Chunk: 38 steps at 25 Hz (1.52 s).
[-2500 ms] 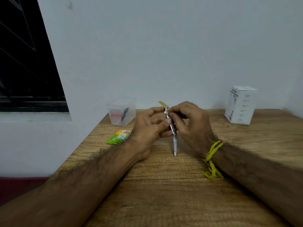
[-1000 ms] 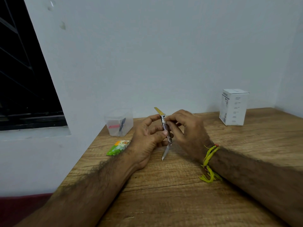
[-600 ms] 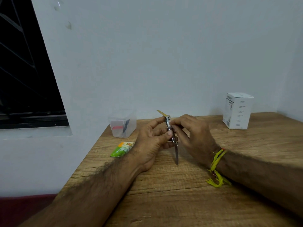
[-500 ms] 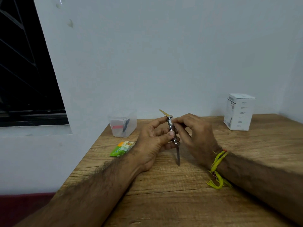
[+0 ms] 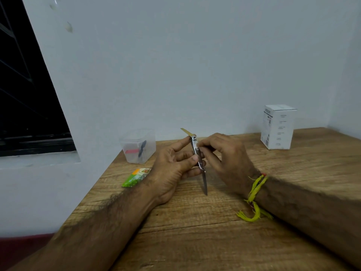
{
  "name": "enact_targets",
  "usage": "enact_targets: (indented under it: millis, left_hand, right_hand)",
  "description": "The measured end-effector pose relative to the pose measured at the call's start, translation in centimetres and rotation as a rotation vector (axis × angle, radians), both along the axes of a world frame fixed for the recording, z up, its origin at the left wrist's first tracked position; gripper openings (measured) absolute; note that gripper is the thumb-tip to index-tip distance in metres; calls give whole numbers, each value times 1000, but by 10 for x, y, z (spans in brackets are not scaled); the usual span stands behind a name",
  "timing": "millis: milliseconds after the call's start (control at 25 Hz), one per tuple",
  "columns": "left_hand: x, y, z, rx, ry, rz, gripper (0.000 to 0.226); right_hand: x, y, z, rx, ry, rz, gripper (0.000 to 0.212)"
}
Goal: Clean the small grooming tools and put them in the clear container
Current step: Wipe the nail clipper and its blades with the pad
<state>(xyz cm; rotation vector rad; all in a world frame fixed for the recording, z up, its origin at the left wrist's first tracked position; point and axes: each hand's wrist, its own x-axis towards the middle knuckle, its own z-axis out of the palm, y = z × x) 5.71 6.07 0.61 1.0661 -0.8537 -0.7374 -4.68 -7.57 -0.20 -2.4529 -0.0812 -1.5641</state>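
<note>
I see both hands closed on the nail clipper, held upright above the counter — my left hand pinches its middle, my right hand grips near the top. Its thin blade hangs down, tip near the wood. The clear container stands back left, near the wall, well apart, with a green sachet before it.

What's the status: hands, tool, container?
Left hand and right hand both shut on nail clipper, held upright, blade folded out downward. Clear container open at table's far left, path clear. Green sachet beside left wrist.
</note>
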Motion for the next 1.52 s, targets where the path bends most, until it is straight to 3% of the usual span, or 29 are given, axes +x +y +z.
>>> enact_targets:
  millis: [1520]
  left_hand:
    - [5,-3,-5,4,-46,29,62]
  right_hand:
    - [-7,5,2,-64,75,-131,9]
